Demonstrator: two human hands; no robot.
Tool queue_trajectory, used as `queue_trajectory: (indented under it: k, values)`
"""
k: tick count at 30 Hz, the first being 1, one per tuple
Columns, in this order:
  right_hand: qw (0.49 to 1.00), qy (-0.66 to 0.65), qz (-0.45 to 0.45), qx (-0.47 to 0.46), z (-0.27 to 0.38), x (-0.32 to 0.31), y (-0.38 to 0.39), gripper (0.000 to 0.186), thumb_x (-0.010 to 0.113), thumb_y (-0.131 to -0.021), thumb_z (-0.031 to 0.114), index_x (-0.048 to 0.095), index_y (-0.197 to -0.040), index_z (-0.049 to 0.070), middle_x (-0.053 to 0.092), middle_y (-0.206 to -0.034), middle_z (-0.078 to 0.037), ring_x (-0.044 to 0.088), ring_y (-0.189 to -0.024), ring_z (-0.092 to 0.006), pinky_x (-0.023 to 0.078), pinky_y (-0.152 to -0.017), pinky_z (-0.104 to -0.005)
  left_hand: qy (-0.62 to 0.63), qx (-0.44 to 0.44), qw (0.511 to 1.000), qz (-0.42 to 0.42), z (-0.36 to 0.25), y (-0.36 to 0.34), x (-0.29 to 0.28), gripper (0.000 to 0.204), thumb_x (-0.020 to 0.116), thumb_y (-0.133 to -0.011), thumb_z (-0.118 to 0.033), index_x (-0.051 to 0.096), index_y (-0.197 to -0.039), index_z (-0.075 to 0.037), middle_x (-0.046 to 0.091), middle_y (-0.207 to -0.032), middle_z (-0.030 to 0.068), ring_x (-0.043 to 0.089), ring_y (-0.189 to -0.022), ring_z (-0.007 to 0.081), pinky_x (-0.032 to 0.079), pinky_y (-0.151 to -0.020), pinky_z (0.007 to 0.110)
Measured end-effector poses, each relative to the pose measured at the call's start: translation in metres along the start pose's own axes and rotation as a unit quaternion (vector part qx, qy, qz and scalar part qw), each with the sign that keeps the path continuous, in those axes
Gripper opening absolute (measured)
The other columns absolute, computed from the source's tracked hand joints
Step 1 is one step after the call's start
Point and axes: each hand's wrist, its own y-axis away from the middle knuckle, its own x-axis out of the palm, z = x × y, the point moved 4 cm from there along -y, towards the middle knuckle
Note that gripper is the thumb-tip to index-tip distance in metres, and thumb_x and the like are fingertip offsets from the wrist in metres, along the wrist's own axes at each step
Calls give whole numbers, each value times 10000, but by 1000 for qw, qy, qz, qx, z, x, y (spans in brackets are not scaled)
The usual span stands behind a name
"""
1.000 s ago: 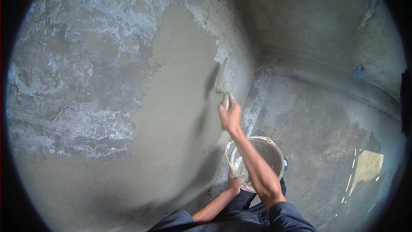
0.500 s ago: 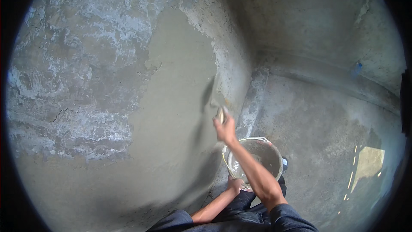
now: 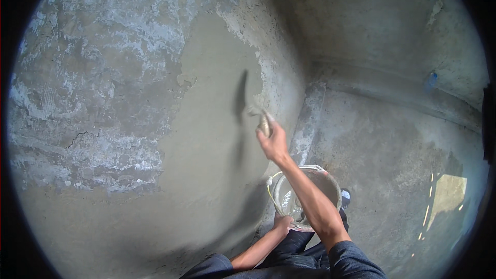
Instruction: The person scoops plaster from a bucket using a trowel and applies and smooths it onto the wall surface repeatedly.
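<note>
My right hand (image 3: 274,142) is closed round the pale handle of a trowel (image 3: 264,123). The trowel's blade is smeared by motion, beside the damp smooth coat (image 3: 212,103) on the wall, and I cannot tell whether it touches. A dark narrow shadow falls on the coat next to it. Down by my legs, my left hand (image 3: 283,222) grips the near left rim of a bucket (image 3: 330,186). Wet grey mortar (image 3: 293,206) shows inside, partly hidden under my right forearm. The bucket's wire handle (image 3: 269,188), with a yellow part, hangs at its left side.
Rough, patchy old wall (image 3: 103,72) lies left of the damp coat, with a crack low down. A corner runs up on the right. The concrete floor (image 3: 382,139) has a sunlit patch (image 3: 448,196), and a small blue object (image 3: 432,79) is at the far right.
My right hand and the trowel have moved slightly up, with the trowel now angled more to the left and off the pale edge strip. My left hand stays on the bucket rim.
</note>
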Motion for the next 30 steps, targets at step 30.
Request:
queue_trajectory:
  k: [30]
  values:
    - [997, -14, -6, 82, 17, -2, -21, 604, 575, -774, 82, 402, -1347, 2, 622, -955, -148, 583, -838, -163, 475, -777, -288, 0, 28, 999, -30, 7, 1, -5, 587, 512, -588, 145, 454, -1146, -28, 558, -991, 126, 600, -818, 255, 527, -640, 348]
